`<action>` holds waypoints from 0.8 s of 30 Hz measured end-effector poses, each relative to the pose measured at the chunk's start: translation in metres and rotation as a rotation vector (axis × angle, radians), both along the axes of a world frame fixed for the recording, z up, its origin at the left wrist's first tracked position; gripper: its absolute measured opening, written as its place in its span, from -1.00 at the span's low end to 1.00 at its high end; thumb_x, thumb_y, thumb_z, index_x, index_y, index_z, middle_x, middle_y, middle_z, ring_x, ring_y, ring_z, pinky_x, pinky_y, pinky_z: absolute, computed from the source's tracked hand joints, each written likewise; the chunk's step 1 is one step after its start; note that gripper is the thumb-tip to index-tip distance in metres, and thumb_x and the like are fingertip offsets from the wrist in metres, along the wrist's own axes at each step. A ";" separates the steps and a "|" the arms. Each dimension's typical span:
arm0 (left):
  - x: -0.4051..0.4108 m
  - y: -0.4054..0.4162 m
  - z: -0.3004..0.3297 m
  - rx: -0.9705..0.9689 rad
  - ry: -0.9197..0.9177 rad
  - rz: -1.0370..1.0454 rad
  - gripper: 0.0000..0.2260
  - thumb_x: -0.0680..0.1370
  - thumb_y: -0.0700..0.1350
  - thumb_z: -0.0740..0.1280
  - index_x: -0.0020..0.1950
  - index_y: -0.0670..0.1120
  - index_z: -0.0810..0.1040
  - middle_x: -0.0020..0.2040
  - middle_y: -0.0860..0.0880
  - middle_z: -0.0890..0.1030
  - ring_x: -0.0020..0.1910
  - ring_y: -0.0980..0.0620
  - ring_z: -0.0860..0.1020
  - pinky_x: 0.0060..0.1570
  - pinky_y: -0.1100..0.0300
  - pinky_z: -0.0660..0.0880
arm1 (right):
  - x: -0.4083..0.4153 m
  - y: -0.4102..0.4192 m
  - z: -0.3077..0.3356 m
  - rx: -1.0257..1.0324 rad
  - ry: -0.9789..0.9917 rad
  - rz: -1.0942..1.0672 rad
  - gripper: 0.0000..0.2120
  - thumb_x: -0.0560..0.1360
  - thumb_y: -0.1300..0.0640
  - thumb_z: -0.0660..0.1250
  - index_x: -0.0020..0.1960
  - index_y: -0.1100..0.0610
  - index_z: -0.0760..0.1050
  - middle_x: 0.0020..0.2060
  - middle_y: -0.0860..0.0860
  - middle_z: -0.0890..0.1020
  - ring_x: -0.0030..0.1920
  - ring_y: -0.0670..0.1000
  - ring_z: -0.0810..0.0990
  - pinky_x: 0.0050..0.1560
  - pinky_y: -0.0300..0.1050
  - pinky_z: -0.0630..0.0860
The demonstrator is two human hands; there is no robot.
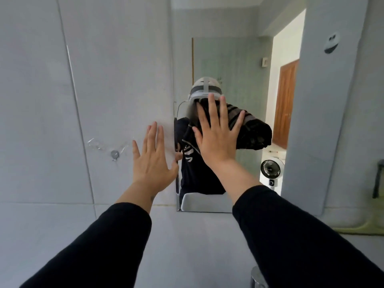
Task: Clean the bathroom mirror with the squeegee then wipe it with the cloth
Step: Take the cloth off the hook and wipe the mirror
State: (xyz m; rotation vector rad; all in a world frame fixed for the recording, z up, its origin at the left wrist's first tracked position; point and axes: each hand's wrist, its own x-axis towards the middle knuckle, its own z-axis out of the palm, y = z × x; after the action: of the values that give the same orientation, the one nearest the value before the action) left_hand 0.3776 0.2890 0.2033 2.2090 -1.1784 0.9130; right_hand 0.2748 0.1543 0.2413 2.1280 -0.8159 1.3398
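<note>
Both grips spreading wide and empty, right hand [218, 140] facing mirror [239, 65], left hand [152, 161] facing tiled wall [104, 80] just left.

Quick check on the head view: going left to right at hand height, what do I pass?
Wall hook → left hand → right hand → fan reflected in the mirror → dark fitting at the right edge.

The right hand [218, 140] covers the middle of the mirror [234, 69], so the reflected face is hidden. A shiny metal thing [256, 277] at the near edge is cut off. The dark object [378, 179] at the right edge is blurred.
</note>
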 end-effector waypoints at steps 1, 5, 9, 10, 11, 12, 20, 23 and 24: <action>0.002 0.001 -0.003 0.003 0.009 0.001 -0.21 0.52 0.15 0.14 0.54 -0.14 -0.26 0.56 -0.05 -0.27 0.53 0.03 -0.26 0.48 -0.19 -0.16 | 0.007 0.005 -0.002 -0.014 0.025 0.004 -0.43 0.59 -0.18 -0.03 0.55 -0.06 -0.04 0.56 0.05 -0.03 0.55 0.15 -0.09 0.37 0.49 -0.09; 0.008 0.003 -0.018 0.015 0.039 -0.003 -0.17 0.50 0.12 0.18 0.53 -0.12 -0.31 0.56 -0.03 -0.29 0.53 0.04 -0.26 0.48 -0.16 -0.19 | 0.023 0.018 -0.017 -0.071 0.094 0.039 -0.45 0.60 -0.17 -0.02 0.55 -0.05 0.00 0.56 0.05 -0.01 0.55 0.14 -0.07 0.37 0.48 -0.12; 0.006 0.005 -0.029 0.041 0.062 -0.013 -0.17 0.51 0.12 0.17 0.53 -0.12 -0.30 0.55 -0.03 -0.30 0.53 0.04 -0.26 0.48 -0.17 -0.17 | 0.022 0.019 -0.038 -0.143 0.209 0.065 -0.43 0.60 -0.16 0.02 0.55 -0.03 -0.01 0.56 0.05 -0.03 0.55 0.14 -0.07 0.38 0.47 -0.10; 0.005 0.005 -0.030 0.046 0.069 -0.020 -0.17 0.50 0.12 0.18 0.53 -0.12 -0.30 0.56 -0.04 -0.29 0.53 0.03 -0.26 0.48 -0.18 -0.16 | 0.019 0.018 -0.043 -0.151 0.238 0.070 -0.43 0.60 -0.16 0.02 0.55 -0.04 -0.02 0.57 0.04 -0.04 0.55 0.13 -0.08 0.39 0.46 -0.11; 0.002 0.005 -0.032 0.051 0.071 -0.025 -0.17 0.50 0.11 0.18 0.53 -0.12 -0.29 0.56 -0.04 -0.28 0.53 0.03 -0.26 0.48 -0.18 -0.16 | 0.015 0.016 -0.048 -0.158 0.264 0.070 -0.43 0.60 -0.16 0.02 0.55 -0.05 -0.03 0.57 0.04 -0.05 0.55 0.12 -0.09 0.39 0.45 -0.12; -0.001 0.004 -0.033 0.055 0.071 -0.033 -0.17 0.50 0.11 0.19 0.53 -0.12 -0.28 0.56 -0.04 -0.27 0.53 0.03 -0.25 0.48 -0.18 -0.16 | 0.011 0.013 -0.052 -0.166 0.288 0.064 -0.42 0.60 -0.17 0.02 0.55 -0.05 -0.04 0.57 0.04 -0.06 0.55 0.12 -0.11 0.39 0.44 -0.15; -0.028 -0.012 -0.040 0.104 0.110 -0.069 -0.07 0.48 0.14 0.26 0.50 -0.12 -0.38 0.54 -0.02 -0.34 0.54 -0.02 -0.15 0.48 -0.19 -0.11 | -0.046 -0.026 -0.064 -0.135 0.315 0.002 -0.43 0.59 -0.18 0.01 0.54 -0.08 -0.04 0.57 0.03 -0.06 0.55 0.10 -0.10 0.40 0.41 -0.13; -0.034 -0.017 -0.040 0.115 0.140 -0.045 -0.04 0.46 0.18 0.27 0.49 -0.15 -0.39 0.52 -0.04 -0.38 0.54 -0.07 -0.07 0.48 -0.19 -0.09 | -0.075 -0.046 -0.066 -0.079 0.263 -0.025 -0.45 0.59 -0.16 0.03 0.53 -0.06 0.02 0.57 0.05 -0.03 0.55 0.12 -0.08 0.39 0.42 -0.11; -0.035 -0.019 -0.040 0.111 0.145 -0.041 -0.03 0.46 0.19 0.27 0.49 -0.16 -0.39 0.52 -0.05 -0.38 0.54 -0.08 -0.06 0.47 -0.19 -0.09 | -0.085 -0.054 -0.068 -0.062 0.242 -0.026 -0.45 0.58 -0.16 0.05 0.52 -0.05 0.04 0.56 0.05 -0.01 0.55 0.13 -0.06 0.38 0.43 -0.11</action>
State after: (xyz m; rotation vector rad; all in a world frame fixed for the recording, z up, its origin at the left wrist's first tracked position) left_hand 0.3423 0.2700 0.1635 2.2864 -1.2274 0.6737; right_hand 0.1896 0.1004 0.1733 2.1694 -0.6919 1.0532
